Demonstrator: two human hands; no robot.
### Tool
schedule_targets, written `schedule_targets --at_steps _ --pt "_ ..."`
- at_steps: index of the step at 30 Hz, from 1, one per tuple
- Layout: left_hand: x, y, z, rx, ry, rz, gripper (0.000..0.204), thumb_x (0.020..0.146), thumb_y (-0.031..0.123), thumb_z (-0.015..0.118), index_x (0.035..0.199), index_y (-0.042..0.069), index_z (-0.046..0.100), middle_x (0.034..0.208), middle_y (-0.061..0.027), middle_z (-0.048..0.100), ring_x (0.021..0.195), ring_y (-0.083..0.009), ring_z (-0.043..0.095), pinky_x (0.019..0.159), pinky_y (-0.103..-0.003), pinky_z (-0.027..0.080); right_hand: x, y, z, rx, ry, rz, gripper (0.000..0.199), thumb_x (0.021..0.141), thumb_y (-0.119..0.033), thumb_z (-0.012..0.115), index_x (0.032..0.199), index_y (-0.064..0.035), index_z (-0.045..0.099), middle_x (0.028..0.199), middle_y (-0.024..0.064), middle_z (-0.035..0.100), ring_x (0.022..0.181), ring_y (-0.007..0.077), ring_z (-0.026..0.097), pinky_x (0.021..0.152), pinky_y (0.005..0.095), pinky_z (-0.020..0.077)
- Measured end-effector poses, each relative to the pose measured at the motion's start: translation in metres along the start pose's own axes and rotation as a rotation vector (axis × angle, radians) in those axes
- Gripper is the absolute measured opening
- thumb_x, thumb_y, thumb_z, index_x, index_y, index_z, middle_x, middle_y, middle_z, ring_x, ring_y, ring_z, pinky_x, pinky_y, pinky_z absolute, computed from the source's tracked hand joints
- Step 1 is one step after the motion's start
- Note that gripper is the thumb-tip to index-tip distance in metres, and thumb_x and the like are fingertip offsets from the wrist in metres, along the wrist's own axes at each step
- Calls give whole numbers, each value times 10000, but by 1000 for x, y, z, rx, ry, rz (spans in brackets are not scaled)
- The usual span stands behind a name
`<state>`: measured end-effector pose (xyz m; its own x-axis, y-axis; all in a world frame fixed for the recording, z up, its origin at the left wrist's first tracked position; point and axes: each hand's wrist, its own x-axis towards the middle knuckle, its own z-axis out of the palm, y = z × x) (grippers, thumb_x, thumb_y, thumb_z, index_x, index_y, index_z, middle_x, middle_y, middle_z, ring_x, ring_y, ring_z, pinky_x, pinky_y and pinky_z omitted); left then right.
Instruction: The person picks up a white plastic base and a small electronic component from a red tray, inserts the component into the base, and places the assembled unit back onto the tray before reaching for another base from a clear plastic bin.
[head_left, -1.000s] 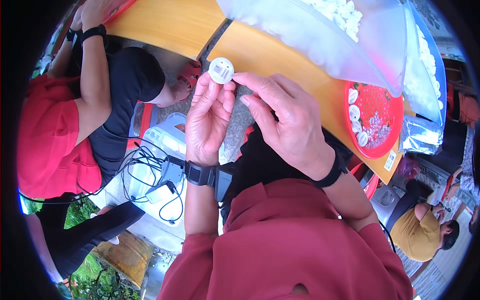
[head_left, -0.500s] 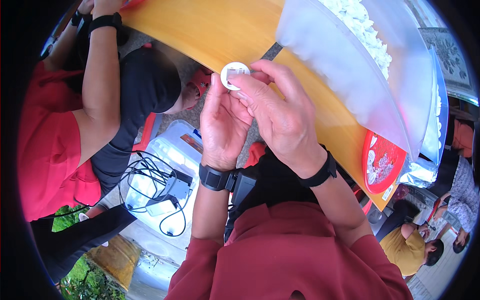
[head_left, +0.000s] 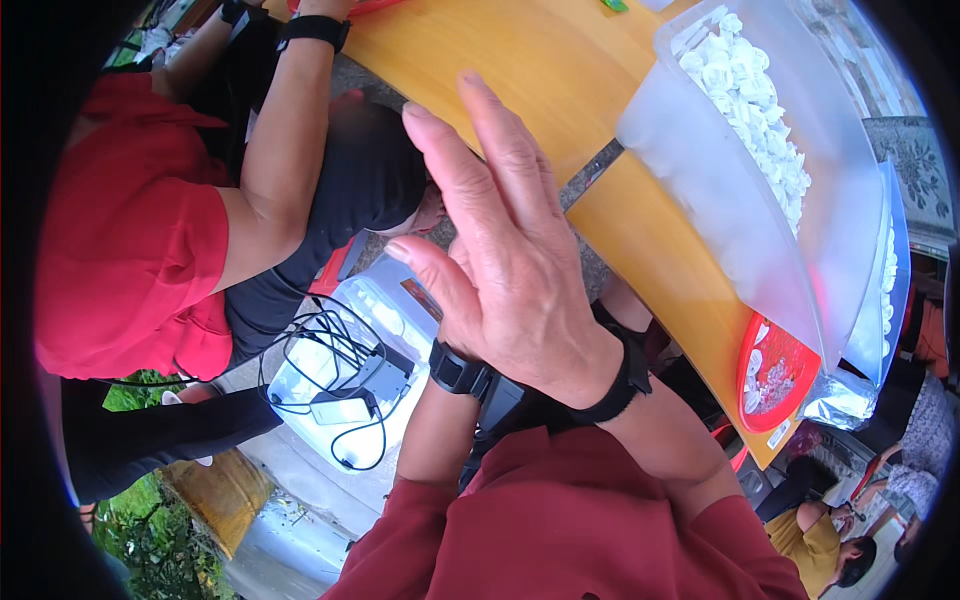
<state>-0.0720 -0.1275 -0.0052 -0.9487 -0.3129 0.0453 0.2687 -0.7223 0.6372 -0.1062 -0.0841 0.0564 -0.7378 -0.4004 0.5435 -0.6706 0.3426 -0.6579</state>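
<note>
to the left of the orange table (head_left: 560, 70) a person in a red top sits with a forearm (head_left: 285, 150) raised, above a clear box of black cables (head_left: 345, 385) by my knees. my left hand is hidden behind my right hand (head_left: 510, 270), so i cannot tell its grip; my right lies flat over it, fingers straight and together, just before the table's edge. right of them on the table sit a clear tub of white round pieces (head_left: 760, 110) and a red tray (head_left: 775, 375).

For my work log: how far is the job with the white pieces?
Done: some white pieces lie on the red plate. In hand: the right hand lies flat over the hidden left palm. Left: the clear tub holds many more.
</note>
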Motion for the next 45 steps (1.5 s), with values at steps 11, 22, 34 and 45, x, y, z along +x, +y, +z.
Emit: schedule_targets --at_steps 11,22,34,45 --pt "6 40 -94 -877 80 -403 327 995 253 505 1207 7 551 1177 -174 609 1081 -263 593 923 -385 509 19 -38 87 205 -295 -183 853 772 -475 704 1365 55 395 1381 288 414 1277 401 413 1052 420 349" --pt "35 25 -43 -498 14 -451 297 1010 265 475 1206 50 536 1169 -90 627 1092 -193 605 947 -345 498 7 17 -26 -193 -38 47 162 833 -95 653 991 -63 645 852 84 625 770 275 623 708 378 466" --pt "72 9 -34 -571 -248 -520 348 1008 286 471 1256 47 521 1183 -140 632 1085 -262 602 966 -408 482 -5 31 -36 -368 -56 31 318 829 -93 574 1144 -71 610 787 38 557 710 191 592 612 344 364" --pt "74 11 -30 -505 -169 -468 365 1018 280 447 1312 68 489 1162 -156 622 1069 -256 598 933 -388 488 -5 32 -34 -484 -6 -3 371 816 -65 631 1182 -123 633 693 -3 495 631 166 530 616 324 368"
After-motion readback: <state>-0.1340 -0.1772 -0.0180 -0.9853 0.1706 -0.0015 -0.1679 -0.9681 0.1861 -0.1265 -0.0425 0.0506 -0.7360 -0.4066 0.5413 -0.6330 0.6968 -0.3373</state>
